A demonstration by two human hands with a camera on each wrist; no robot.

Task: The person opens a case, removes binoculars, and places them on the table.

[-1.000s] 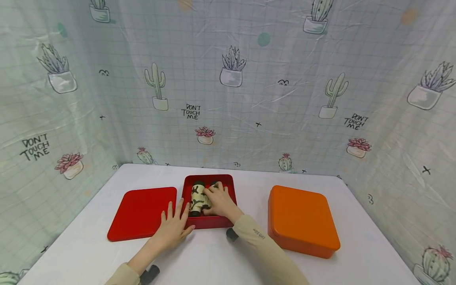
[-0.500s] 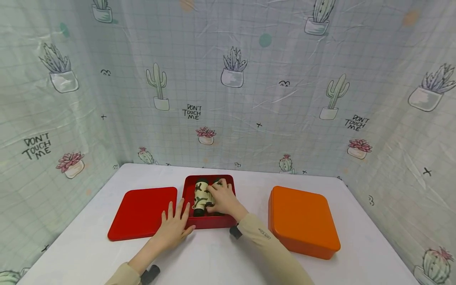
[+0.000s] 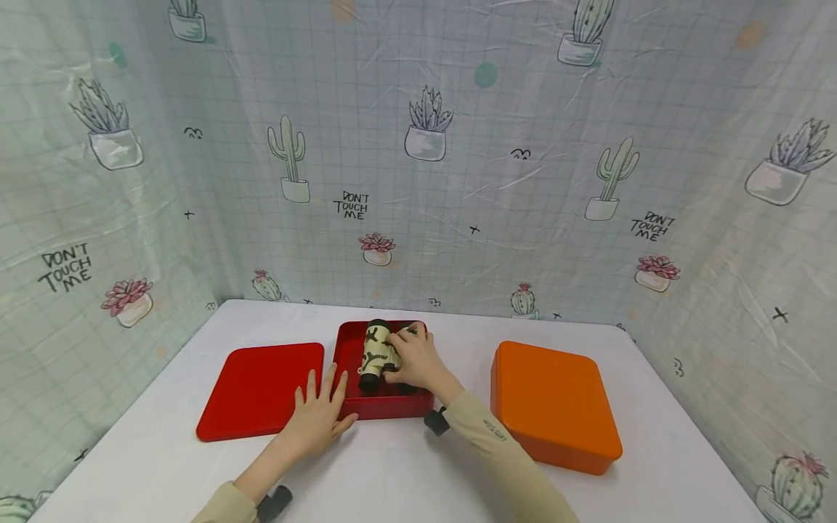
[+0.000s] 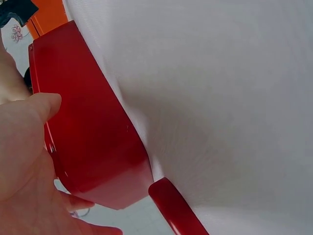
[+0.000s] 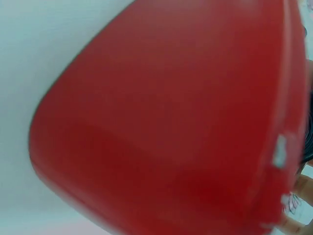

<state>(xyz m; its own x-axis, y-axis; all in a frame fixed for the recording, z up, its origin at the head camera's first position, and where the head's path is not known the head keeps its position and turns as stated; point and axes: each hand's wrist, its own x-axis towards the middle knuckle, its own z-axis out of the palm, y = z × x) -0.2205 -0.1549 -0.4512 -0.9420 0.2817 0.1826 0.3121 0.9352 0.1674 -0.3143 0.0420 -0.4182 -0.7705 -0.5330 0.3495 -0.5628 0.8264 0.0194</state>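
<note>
Camouflage-patterned binoculars [image 3: 375, 350] with black ends are in the open red box [image 3: 392, 409], toward its right side. My right hand [image 3: 421, 361] grips them from above, fingers over the right barrel and thumb at the near end, hiding much of that barrel. At the box's front left corner, my left hand [image 3: 315, 423] lies with fingers spread and straight, fingertips at the rim. The left wrist view has that hand's thumb against the red box wall [image 4: 93, 122]. In the right wrist view the box wall [image 5: 161, 107] covers most of the binoculars.
A flat red lid [image 3: 258, 392] lies on the white table [image 3: 386, 479] left of the box. To the right stands an orange box [image 3: 556, 403], closed on top. A curtain [image 3: 458, 181] printed with cacti surrounds the table at the back and sides.
My right hand has shifted the binoculars rightward within the red box, and they now sit slightly higher in the head view. The left hand has stayed at the box corner.
</note>
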